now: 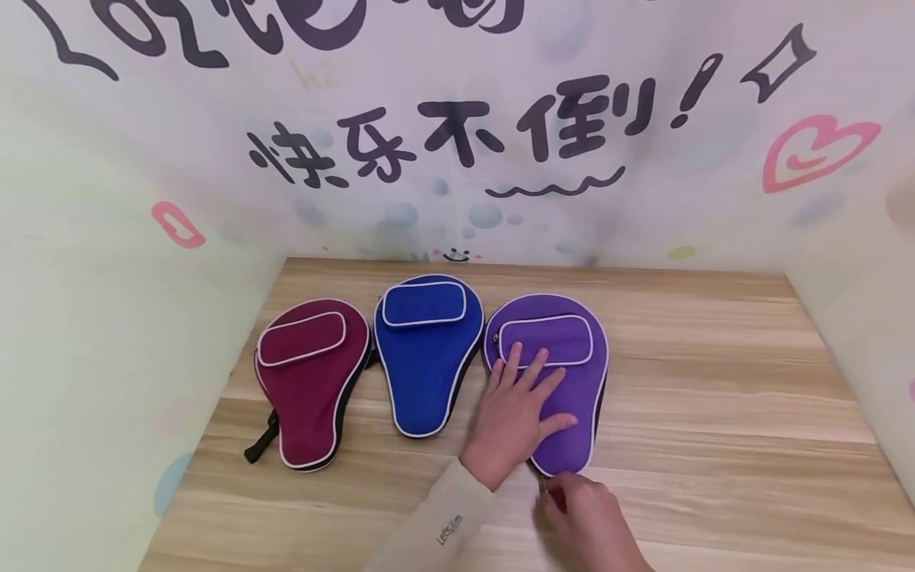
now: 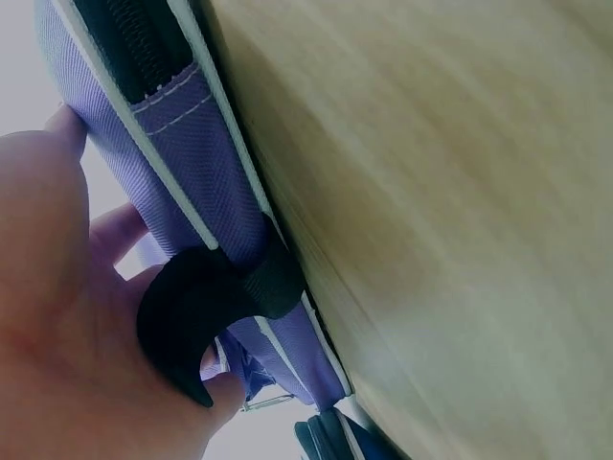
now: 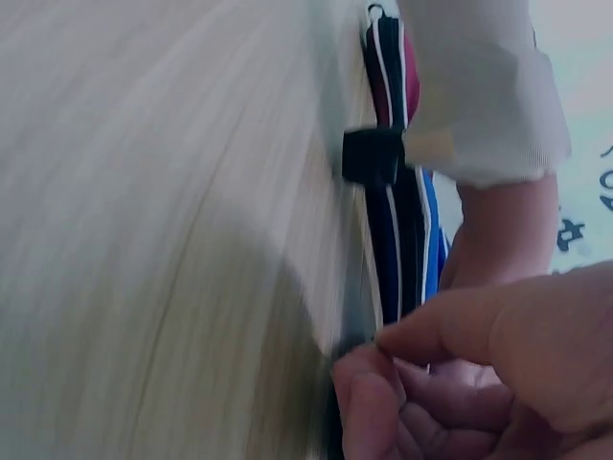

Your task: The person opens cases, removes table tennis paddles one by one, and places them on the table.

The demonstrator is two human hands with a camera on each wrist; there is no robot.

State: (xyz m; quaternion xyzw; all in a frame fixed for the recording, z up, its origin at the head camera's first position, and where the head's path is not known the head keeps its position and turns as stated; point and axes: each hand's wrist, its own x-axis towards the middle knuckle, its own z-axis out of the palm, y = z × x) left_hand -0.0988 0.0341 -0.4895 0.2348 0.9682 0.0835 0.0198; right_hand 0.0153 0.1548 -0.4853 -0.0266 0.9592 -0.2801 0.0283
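Note:
A purple table tennis paddle case [image 1: 572, 397] lies flat on the wooden table, a white-piped pocket at its wide end. Across its front rests my left hand [image 1: 511, 421], fingers spread, fingertips on the pocket's lower edge. At the narrow near end, my right hand [image 1: 589, 512] pinches a small zipper pull [image 1: 542, 485] between thumb and forefinger; the fingers mostly hide it. In the left wrist view, a black strap loop [image 2: 278, 283] and a dark zipper [image 2: 144, 48] show along the purple side. The right wrist view shows the right hand's [image 3: 441, 355] curled fingers.
Left of the purple case lie a blue paddle case [image 1: 423, 373] and a dark red one [image 1: 307, 413] with a black strap [image 1: 261, 441]. Bare wooden tabletop [image 1: 729, 397] extends to the right. A printed wall covering [image 1: 400, 230] stands behind the table.

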